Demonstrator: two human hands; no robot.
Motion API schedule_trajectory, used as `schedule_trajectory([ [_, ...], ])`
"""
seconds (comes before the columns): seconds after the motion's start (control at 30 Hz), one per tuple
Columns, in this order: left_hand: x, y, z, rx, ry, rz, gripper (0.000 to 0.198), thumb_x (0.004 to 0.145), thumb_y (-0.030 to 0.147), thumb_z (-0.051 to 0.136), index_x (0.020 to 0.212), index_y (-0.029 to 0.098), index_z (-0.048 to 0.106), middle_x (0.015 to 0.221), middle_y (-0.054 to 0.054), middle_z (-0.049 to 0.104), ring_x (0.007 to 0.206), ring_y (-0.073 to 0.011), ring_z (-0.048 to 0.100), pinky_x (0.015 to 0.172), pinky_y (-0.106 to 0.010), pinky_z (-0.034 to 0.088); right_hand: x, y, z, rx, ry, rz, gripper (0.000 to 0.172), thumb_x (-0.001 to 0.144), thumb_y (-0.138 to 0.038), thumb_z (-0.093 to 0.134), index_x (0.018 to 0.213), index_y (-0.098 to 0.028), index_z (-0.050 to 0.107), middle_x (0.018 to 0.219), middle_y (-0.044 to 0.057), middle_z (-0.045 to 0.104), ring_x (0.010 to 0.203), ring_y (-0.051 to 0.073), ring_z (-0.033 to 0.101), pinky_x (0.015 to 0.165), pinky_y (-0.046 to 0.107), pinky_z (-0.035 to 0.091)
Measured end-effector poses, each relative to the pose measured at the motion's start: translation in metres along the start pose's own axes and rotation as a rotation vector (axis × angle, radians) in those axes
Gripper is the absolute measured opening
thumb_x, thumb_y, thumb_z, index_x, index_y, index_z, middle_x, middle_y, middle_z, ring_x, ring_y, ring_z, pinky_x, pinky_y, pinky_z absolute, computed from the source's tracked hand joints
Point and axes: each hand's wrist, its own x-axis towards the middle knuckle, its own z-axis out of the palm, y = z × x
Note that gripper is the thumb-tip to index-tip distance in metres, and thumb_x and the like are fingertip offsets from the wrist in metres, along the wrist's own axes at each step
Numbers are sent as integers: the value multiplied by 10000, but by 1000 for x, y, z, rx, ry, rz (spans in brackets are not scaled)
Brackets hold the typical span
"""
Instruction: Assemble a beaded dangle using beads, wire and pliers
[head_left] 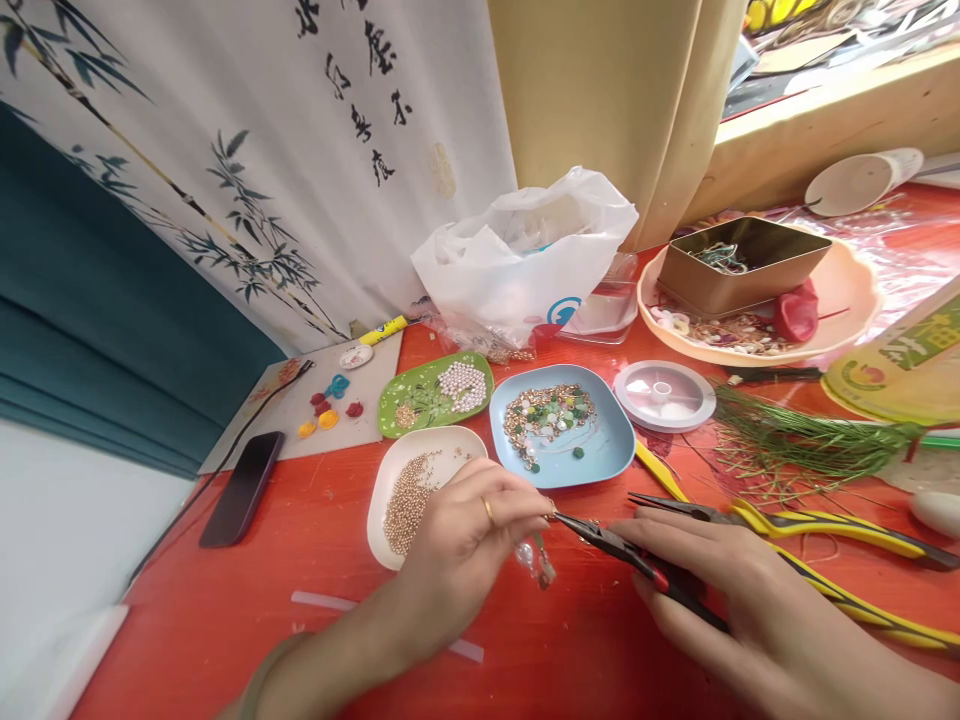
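Note:
My left hand (pixel 480 525) pinches a small piece of beaded jewellery, from which a clear bead and other beads of a dangling bead strand (pixel 541 565) hang below the fingers. Black-handled needle-nose pliers (pixel 611 543) sit in my right hand (pixel 712 580), their tips meeting the piece at my left fingertips. What exactly the tips grip is too small to make out. Just beyond my left hand lies a cream dish (pixel 386 475) of gold beads. Behind both hands is a blue dish (pixel 611 440) holding green, white and gold beads.
Yellow-handled pliers (pixel 840 525) and green wire stems (pixel 810 440) lie at the right. A green dish (pixel 394 385) of pearls, a spool (pixel 664 395) and a white plastic bag (pixel 517 260) stand behind. A phone (pixel 244 490) rests at left; a peach bowl (pixel 855 290) holds a tin.

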Motion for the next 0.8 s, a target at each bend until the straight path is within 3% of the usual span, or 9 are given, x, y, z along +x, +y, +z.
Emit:
schedule_trajectory([
  [0.17, 0, 0, 0, -8, -3, 6, 201, 813, 64, 487, 918, 182, 612, 778, -32, 609, 712, -120, 530, 672, -286, 466, 0, -1, -2, -51, -24, -8, 220, 715, -114, 370, 636, -214, 549, 770, 47, 682, 667, 173, 642, 484, 227, 497],
  [0.47, 0, 7, 3, 249, 64, 144, 198, 788, 9, 475, 875, 138, 597, 735, -48, 614, 686, -130, 499, 631, -273, 454, -3, -5, 1, -48, 23, -1, 226, 686, -89, 373, 634, -225, 546, 670, 16, 671, 524, 143, 611, 435, 223, 474],
  [0.6, -3, 7, 3, 339, 72, 181, 215, 777, -16, 461, 879, 123, 590, 746, -57, 615, 699, -134, 492, 626, -266, 450, -7, -8, 6, -58, 67, 0, 234, 659, -68, 370, 613, -234, 527, 693, 15, 680, 574, 153, 632, 424, 207, 476],
  [0.8, -3, 4, 1, 460, 80, 296, 222, 775, -11, 450, 901, 104, 594, 741, -70, 612, 712, -150, 480, 618, -270, 460, -10, -12, 5, -58, -2, 54, 210, 657, -76, 396, 579, -233, 512, 669, -4, 681, 532, 143, 623, 383, 185, 473],
])
